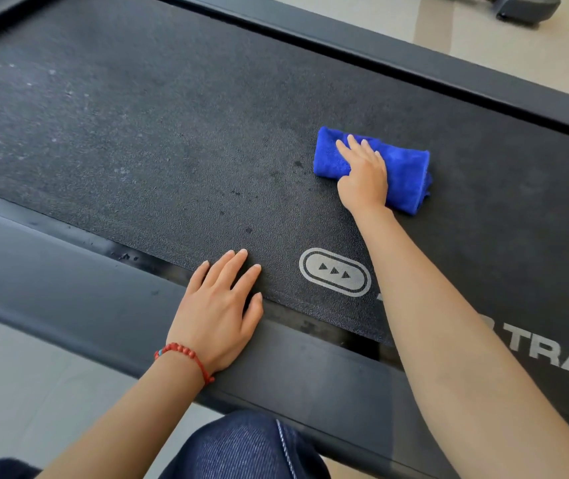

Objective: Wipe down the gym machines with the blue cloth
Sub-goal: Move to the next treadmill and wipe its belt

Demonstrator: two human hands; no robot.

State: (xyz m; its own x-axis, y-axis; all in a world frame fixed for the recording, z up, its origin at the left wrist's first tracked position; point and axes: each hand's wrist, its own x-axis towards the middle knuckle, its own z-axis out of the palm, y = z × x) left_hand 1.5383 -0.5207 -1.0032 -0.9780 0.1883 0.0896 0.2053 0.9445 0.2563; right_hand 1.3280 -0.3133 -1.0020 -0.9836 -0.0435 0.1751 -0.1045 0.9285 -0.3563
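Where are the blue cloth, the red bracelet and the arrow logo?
blue cloth (404, 174): head view, its right folded part.
red bracelet (186, 356): head view, beads on the left wrist.
arrow logo (335, 272): head view, its middle triangle.

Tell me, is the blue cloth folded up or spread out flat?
Folded. The blue cloth is a thick bundle under the right hand, with layered edges showing.

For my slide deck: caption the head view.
Right hand presses folded blue microfibre cloth on black textured treadmill belt; left hand braces.
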